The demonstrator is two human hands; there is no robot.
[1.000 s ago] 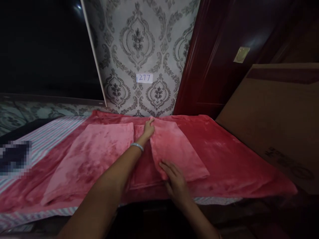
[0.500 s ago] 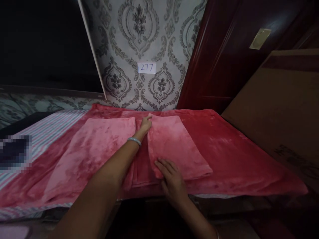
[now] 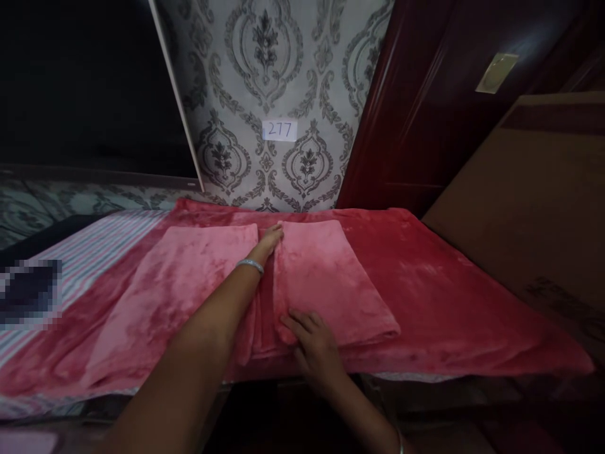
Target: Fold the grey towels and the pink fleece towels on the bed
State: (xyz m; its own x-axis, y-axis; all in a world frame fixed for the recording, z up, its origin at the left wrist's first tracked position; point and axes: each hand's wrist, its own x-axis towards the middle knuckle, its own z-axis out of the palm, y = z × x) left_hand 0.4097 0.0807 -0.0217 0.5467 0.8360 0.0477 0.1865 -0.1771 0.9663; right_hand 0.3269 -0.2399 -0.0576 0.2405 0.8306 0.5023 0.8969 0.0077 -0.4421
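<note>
A red fleece blanket (image 3: 449, 290) lies spread over a bed. Two lighter pink flaps are folded in on top: a left flap (image 3: 174, 284) and a right flap (image 3: 326, 277). My left hand (image 3: 269, 243), with a silver bracelet on the wrist, reaches far out and pinches the far inner corner of the right flap. My right hand (image 3: 314, 343) rests with fingers spread on the near inner corner of that same flap, by the bed's front edge. A narrow strip of darker red shows between the two flaps.
A striped sheet (image 3: 89, 246) shows under the blanket at the left. Patterned wallpaper with a paper label "277" (image 3: 280, 130) rises behind the bed. A dark red door (image 3: 425, 107) and a large cardboard box (image 3: 534, 202) stand at the right.
Both hands have drawn the right flap's inner edge to the left, narrowing the gap to the left flap. The view has tilted down a little.
</note>
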